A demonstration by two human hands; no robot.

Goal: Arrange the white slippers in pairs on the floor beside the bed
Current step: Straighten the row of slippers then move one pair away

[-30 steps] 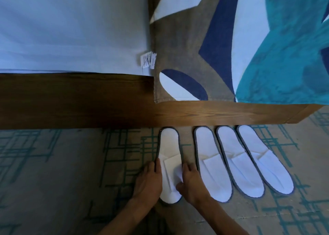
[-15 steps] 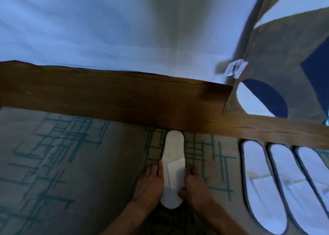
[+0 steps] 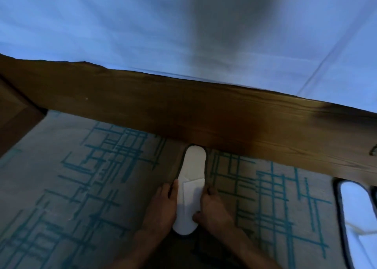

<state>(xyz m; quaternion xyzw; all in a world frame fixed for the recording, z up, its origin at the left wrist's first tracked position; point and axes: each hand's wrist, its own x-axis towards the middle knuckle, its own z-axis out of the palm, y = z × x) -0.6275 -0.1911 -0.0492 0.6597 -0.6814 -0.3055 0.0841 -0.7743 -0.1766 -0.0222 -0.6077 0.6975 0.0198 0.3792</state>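
Observation:
One white slipper [image 3: 190,185] with a dark rim lies flat on the patterned carpet, its far end touching the bed's wooden side rail [image 3: 183,109]. My left hand [image 3: 161,209] presses against its left edge and my right hand [image 3: 212,207] grips its right edge, thumb near its lower end. Both hands hold the slipper between them. Another white slipper [image 3: 356,211] shows at the far right edge, cut off by the frame, well apart from the held one.
The bed's white sheet [image 3: 142,28] fills the upper half above the rail. Grey carpet with teal line pattern [image 3: 91,187] spreads left and right of the slipper. A dark wooden piece [image 3: 14,115] stands at the far left.
The held slipper has slid left along the bed rail, away from the other three, which have mostly left the view at the right. Both hands stay on it.

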